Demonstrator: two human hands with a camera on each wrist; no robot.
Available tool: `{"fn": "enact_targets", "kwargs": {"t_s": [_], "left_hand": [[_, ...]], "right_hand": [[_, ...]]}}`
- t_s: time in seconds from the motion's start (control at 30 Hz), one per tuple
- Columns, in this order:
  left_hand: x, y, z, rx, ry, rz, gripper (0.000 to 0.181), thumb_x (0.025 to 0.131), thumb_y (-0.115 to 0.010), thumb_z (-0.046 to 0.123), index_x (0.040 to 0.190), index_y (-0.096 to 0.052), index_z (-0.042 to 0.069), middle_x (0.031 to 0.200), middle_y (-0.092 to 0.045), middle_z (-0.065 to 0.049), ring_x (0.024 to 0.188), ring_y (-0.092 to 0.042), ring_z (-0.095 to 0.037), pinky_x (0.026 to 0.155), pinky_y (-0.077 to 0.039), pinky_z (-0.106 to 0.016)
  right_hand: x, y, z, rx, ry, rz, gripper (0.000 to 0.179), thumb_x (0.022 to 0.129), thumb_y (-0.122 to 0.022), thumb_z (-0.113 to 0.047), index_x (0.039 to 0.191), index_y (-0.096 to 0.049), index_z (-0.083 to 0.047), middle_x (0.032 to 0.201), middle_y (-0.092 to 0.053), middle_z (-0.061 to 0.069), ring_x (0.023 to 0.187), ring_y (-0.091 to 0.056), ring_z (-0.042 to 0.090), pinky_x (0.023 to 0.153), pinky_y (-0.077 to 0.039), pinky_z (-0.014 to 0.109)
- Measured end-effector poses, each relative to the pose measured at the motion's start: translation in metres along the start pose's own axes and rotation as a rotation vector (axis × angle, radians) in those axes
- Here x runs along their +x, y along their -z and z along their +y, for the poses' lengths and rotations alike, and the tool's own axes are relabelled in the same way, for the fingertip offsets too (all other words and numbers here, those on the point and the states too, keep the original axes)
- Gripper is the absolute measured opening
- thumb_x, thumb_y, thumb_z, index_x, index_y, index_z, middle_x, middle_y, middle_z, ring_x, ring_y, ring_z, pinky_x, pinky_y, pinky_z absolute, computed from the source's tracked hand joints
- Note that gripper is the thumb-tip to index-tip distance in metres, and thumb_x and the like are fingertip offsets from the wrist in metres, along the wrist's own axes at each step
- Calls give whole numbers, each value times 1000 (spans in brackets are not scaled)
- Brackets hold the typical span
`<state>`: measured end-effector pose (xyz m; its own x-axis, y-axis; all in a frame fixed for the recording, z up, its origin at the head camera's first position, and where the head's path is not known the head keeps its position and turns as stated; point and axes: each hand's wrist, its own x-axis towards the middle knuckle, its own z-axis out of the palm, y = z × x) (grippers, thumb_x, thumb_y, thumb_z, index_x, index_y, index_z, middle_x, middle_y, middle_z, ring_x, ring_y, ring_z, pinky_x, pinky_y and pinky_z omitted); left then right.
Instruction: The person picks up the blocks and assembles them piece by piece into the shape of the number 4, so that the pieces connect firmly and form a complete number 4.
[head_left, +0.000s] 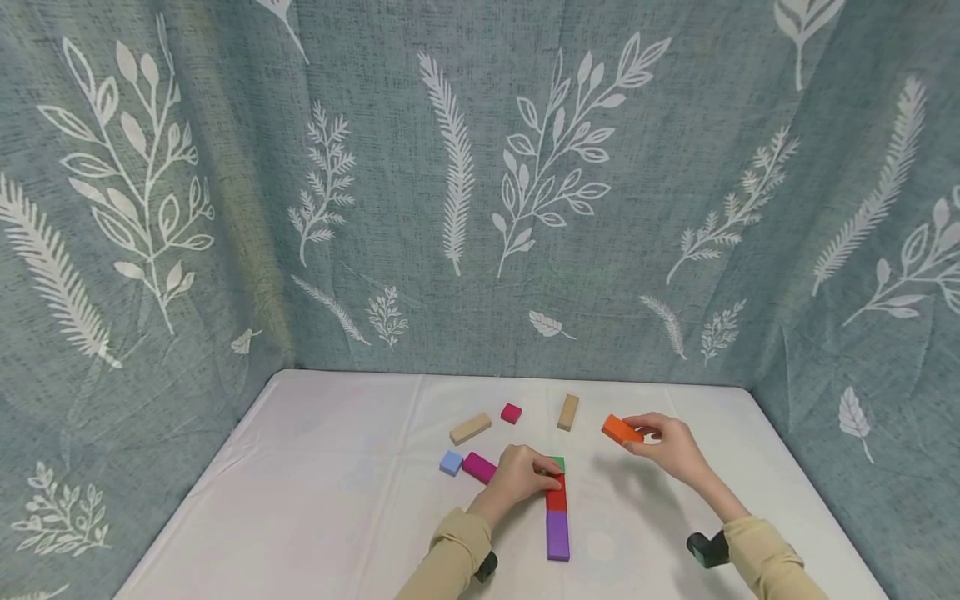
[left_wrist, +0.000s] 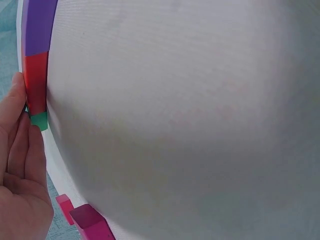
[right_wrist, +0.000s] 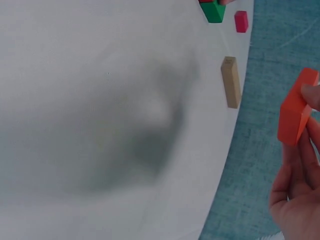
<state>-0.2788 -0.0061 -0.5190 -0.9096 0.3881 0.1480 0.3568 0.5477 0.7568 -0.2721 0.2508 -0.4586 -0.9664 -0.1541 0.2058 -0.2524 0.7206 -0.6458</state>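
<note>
My left hand [head_left: 517, 472] is over the far end of a row of blocks, its fingers bent around the green block [head_left: 558, 461] and its thumb beside the red block [left_wrist: 36, 82]. In the left wrist view the fingertips are right at the green block's edge. The row runs toward me from green through red to a purple block [head_left: 557, 535], end to end. Off to the right, my right hand [head_left: 670, 446] pinches an orange block [right_wrist: 295, 110] between thumb and fingers. It is held up above the table, tilted.
Behind the row lie two plain wooden blocks [head_left: 471, 428] and a small pink-red block [head_left: 512, 413]. A magenta block [head_left: 480, 467] and a light blue cube [head_left: 451, 462] sit left of my left hand. A patterned curtain [head_left: 480, 208] borders the white table [head_left: 322, 483].
</note>
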Motion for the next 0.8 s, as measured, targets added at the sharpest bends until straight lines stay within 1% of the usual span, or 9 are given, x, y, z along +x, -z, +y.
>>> {"fn": "enact_targets", "kwargs": {"t_s": [0.37,0.43,0.63,0.8], "left_hand": [[0,0,-3,-4,7,-13,16,72,-82,16,86,-79,11,87,-76,0,95,-69,-18,83,-53,-28],[1,1,-2,-6,11,-16,16,72,-82,16,86,-79,11,87,-76,0,95,-69,-18,83,-53,-27],[0,1,-1,-12,13,-19,15,72,-82,15,87,-78,10,86,-76,-1,94,-69,-18,82,-54,-26],[-2,2,-1,-9,4,-14,16,72,-82,14,86,-78,10,85,-76,-1,93,-69,-17,82,-54,-25]], "right_hand": [[3,1,-5,8,103,-29,32,78,-76,-10,108,-69,-3,100,-71,11,87,-64,21,76,-51,42],[4,1,-6,6,118,-45,31,78,-76,-10,108,-69,-3,100,-71,10,87,-64,21,75,-51,39],[8,-2,-5,11,156,-95,31,79,-74,-8,109,-69,-4,102,-70,10,89,-64,22,75,-50,40],[9,-9,-5,16,157,-132,30,79,-74,-8,109,-69,-5,101,-70,8,89,-63,21,75,-50,40]]}}
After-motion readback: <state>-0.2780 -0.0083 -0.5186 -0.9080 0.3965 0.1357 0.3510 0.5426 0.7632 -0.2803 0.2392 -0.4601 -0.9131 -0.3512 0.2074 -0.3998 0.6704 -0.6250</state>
